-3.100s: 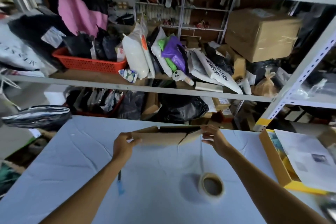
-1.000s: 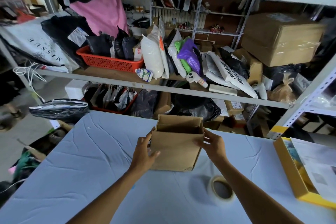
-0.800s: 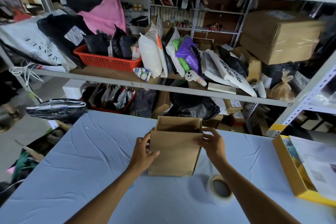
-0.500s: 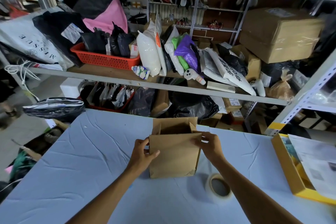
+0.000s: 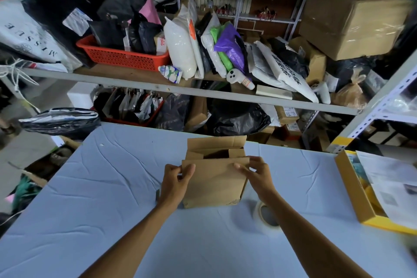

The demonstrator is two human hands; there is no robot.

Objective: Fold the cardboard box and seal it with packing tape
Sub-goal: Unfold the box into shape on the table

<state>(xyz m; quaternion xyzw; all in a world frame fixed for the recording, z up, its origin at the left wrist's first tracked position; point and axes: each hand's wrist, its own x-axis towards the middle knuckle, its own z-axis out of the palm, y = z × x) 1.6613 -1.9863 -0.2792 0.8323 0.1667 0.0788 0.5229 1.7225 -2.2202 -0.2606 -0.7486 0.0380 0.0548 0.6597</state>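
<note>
A small brown cardboard box (image 5: 214, 184) stands upright on the pale blue table (image 5: 108, 187), its top open. The far flap stands up, and both side flaps are bent inward over the opening. My left hand (image 5: 176, 181) pinches the near flap at its left corner. My right hand (image 5: 256, 172) grips the same flap at its right corner. A roll of clear packing tape (image 5: 266, 214) lies flat on the table just right of the box, partly hidden by my right forearm.
An open yellow box (image 5: 352, 189) with printed papers sits at the table's right edge. Behind the table, metal shelving (image 5: 203, 92) holds bags, a red basket (image 5: 121, 57) and cartons. A black and silver bag (image 5: 59, 119) lies off the table's far left corner.
The box went from flat to standing upright and open. Its side flaps have folded inward, and both hands have moved up to the near flap's corners.
</note>
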